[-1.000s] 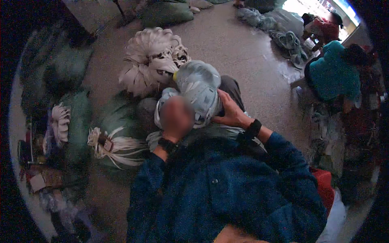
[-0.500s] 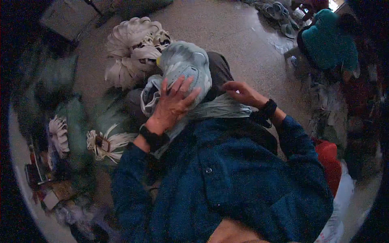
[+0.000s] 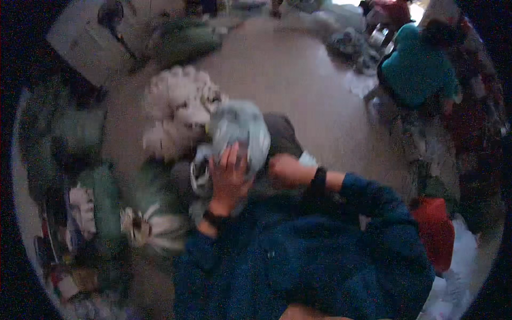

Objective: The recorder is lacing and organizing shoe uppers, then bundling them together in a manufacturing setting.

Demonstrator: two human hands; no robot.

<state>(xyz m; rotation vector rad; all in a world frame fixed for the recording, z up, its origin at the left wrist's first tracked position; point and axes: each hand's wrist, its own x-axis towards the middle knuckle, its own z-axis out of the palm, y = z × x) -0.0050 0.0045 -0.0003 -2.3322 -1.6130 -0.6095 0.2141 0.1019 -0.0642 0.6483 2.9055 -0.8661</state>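
Note:
A pale grey sports-shoe upper (image 3: 242, 125), rounded and blurred, lies over my dark trousered knees. My left hand (image 3: 229, 173) rests on its near side, fingers stretched out over the surface. Beside that hand, the upper's dark opening with a pale edge (image 3: 201, 173) faces left. My right hand (image 3: 290, 170) is curled closed just right of the upper, and whatever it holds is hidden by blur. A small pale patch (image 3: 308, 159) shows beside its wrist.
Cream fanned bundles (image 3: 178, 98) lie on the floor ahead to the left, and a tied cream bundle (image 3: 152, 226) is nearer me. Green sacks (image 3: 109, 208) line the left side. A person in teal (image 3: 418, 72) sits at far right; a red object (image 3: 434, 232) is at my right.
The view has tilted upward, so everything sits lower in the picture. My right hand has moved in toward the upper and curled closed. My left hand remains on the upper.

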